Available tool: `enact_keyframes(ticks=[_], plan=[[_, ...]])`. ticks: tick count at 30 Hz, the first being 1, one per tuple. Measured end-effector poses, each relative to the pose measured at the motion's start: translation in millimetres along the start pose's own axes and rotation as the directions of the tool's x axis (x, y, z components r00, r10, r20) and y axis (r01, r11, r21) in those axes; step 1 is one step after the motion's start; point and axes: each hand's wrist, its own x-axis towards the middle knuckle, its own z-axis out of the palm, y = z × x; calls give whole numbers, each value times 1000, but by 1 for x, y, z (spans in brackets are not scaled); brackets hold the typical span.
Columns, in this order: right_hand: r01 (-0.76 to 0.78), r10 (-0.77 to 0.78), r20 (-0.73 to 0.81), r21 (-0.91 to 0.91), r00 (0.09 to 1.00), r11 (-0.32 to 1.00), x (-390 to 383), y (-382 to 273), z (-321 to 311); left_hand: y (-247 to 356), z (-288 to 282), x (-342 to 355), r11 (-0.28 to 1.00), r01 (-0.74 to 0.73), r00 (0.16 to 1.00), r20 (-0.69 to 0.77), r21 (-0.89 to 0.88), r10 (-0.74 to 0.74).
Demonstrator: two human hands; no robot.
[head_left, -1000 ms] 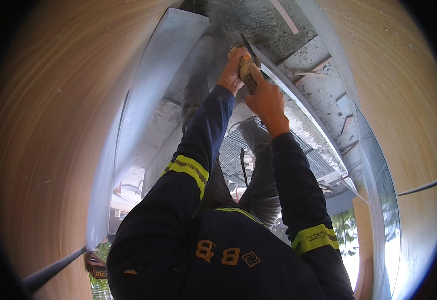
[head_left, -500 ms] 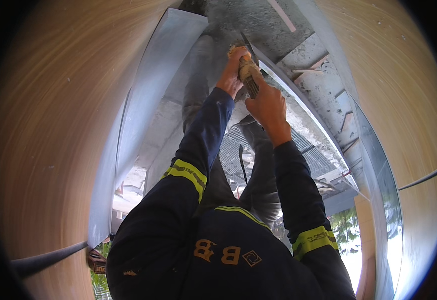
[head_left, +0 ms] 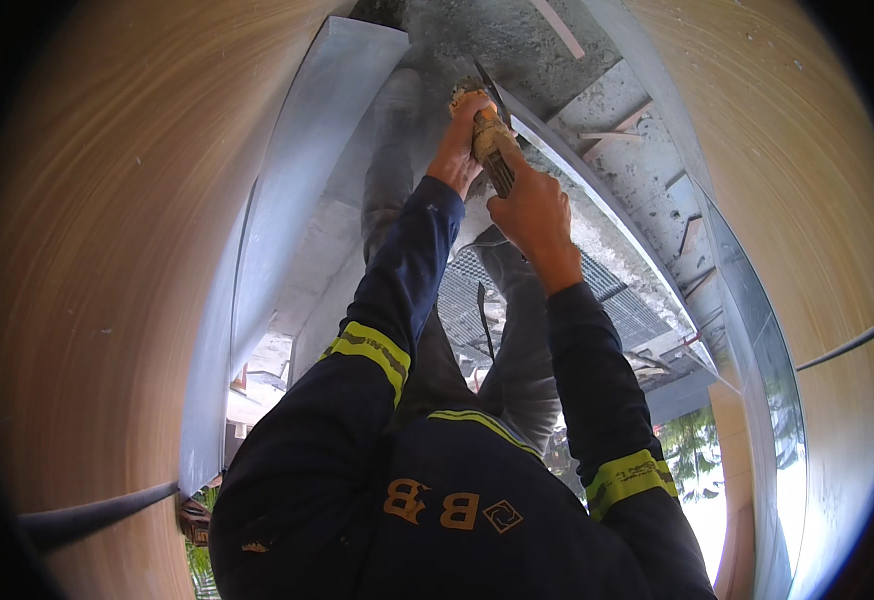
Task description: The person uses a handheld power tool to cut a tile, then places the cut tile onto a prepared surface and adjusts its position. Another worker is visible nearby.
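Note:
Both hands are on a dusty orange-and-grey power tool with a dark, thin disc or blade at its far end. My left hand wraps round the orange front part, and my right hand grips the rear body. The tool's far end is beside a long pale metal edge that runs diagonally down to the right; whether it touches is unclear. Haze partly blurs the concrete surface around that end. My legs stretch beyond my navy sleeves.
Wood-grain panels curve along both sides. A pale sheet stands left of my hands. Rubble and pink strips lie on concrete slabs at right. A metal grating, dark cables and a glass strip are also in view.
The tool and both hands have shifted slightly up and to the left. The grip looks the same.

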Motion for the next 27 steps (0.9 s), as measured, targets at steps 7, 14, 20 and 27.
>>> enact_keyframes(ticks=[7, 14, 20, 27], plan=[[-1, 1, 3, 26, 1000, 1000, -2, -2, -4, 6, 10, -12, 1000, 0, 999, 54, 13, -1], [-2, 2, 15, 17, 1000, 1000, 8, 1, 3, 6, 7, -8, 1000, -4, 1000, 4, 11, 4], [-17, 17, 30, 8, 999, 1000, 15, 5, 7, 5, 8, -8, 1000, -23, 1000, -2, 3, 23], [-28, 28, 48, 5, 998, 1000, 20, 4, 11, 3, 1, -3, 999, -45, 998, 31, -18, 46]])
